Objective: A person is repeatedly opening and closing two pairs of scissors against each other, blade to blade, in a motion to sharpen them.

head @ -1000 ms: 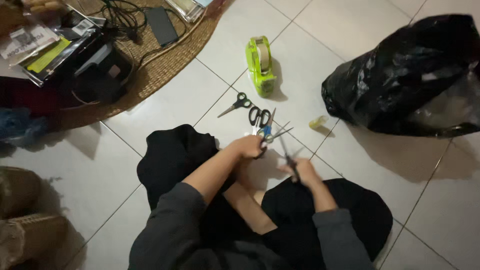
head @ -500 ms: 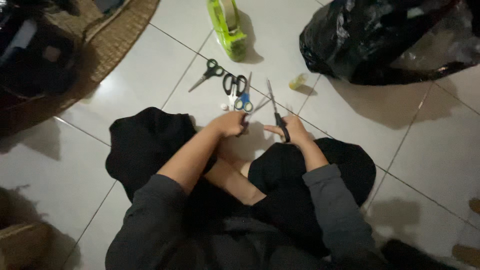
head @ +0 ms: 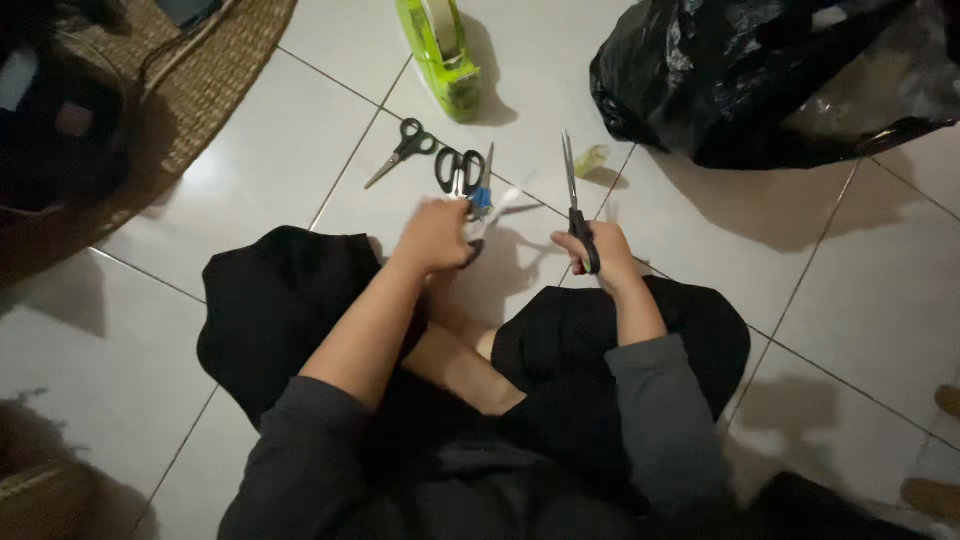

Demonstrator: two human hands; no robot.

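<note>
Gripping scissors (head: 574,205) in right hand (head: 595,250); black bag (head: 770,75) nearby

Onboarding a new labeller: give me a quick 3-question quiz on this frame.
1. True or false: the right hand holds scissors with the blades pointing away from the person.
2. How many pairs of scissors lie on the floor beyond the left hand?
3. Which thing sits nearest the black plastic bag? A) green tape dispenser B) small yellowish object C) woven mat

Key: 1 true; 2 two, small scissors and larger scissors; 3 B.
</note>
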